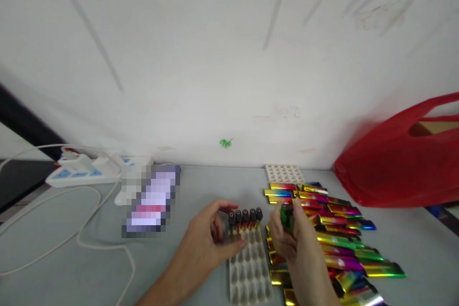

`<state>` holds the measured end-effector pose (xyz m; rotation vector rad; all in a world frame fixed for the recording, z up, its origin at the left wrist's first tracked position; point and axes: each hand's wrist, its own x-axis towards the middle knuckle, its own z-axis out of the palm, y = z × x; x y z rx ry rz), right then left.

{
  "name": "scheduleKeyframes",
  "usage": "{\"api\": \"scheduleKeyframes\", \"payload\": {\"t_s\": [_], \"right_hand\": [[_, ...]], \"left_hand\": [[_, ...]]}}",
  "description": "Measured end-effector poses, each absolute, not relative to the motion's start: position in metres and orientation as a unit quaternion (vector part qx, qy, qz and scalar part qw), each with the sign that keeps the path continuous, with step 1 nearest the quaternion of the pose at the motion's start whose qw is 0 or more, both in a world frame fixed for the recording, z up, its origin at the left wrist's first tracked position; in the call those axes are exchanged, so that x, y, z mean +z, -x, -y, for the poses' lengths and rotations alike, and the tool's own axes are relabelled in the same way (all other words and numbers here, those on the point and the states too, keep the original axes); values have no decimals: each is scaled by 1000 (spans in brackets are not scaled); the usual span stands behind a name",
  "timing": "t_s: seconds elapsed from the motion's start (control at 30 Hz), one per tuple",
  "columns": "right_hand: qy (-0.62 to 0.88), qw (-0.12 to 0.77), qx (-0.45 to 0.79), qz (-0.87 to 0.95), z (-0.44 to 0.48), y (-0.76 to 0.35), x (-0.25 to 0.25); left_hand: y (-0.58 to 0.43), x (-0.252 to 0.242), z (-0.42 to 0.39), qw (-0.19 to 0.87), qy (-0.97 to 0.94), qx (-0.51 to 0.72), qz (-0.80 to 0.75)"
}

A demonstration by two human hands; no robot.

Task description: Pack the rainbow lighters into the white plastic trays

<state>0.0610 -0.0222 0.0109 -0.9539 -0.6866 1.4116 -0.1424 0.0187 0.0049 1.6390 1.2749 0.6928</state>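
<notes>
A pale slotted tray (249, 267) lies at the bottom centre, with a row of several black-topped metallic tubes (245, 216) upright in its far end. My left hand (211, 236) curls round the tray's far left corner, thumb across the slots and index finger beside the leftmost tube. To the right, my right hand (296, 236) is closed on a dark green, shiny tube (287, 217), its lower part hidden by the fingers. Beyond and under that hand spreads a pile of shiny multicoloured tubes (340, 263).
A second white slotted tray (285, 173) lies by the wall. At right stands a red bag (398, 162). On the left are a phone (152, 201), a power strip (79, 172) and a loose white cable (103, 247) on the grey table (201, 186).
</notes>
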Motion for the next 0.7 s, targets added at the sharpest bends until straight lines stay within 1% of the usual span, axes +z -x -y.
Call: {"api": "scheduleKeyframes", "payload": {"t_s": [0.2, 0.3, 0.47, 0.7], "right_hand": [[356, 596, 693, 196, 25, -59, 30], [324, 585, 722, 176, 24, -58, 32], [324, 585, 728, 151, 23, -57, 31], [347, 583, 722, 136, 23, -56, 31]], "left_hand": [[152, 7, -21, 462, -702, 211, -498], [158, 2, -22, 472, -711, 188, -486], [160, -4, -24, 481, -714, 202, -467], [156, -1, -26, 494, -698, 198, -480]]}}
